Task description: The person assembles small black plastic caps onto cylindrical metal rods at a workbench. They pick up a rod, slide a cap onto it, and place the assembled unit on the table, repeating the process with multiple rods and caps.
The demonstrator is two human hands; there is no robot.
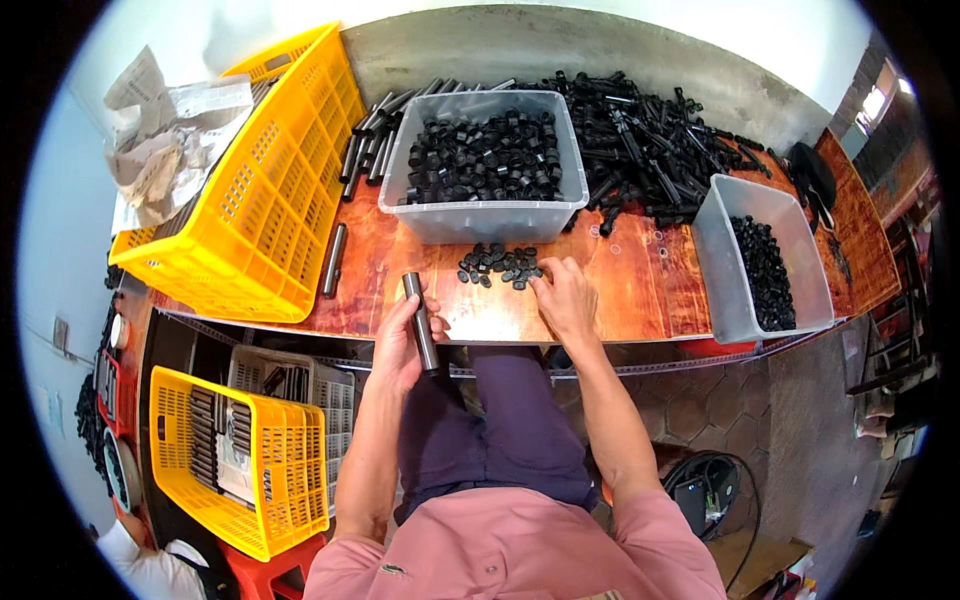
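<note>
My left hand [398, 343] grips a dark metal tube [421, 322], held nearly upright over the front edge of the wooden table [640, 290]. My right hand [566, 297] rests on the table with its fingers at a small heap of black caps [497, 264]. Just behind the heap stands a clear plastic bin [486, 160] filled with more black caps.
A tilted yellow crate [255, 190] lies at the left with loose dark tubes [362, 150] beside it. A pile of black rods [640, 140] fills the back right. A second clear bin [755, 258] of caps stands at the right. Below, another yellow crate [225, 450] holds tubes.
</note>
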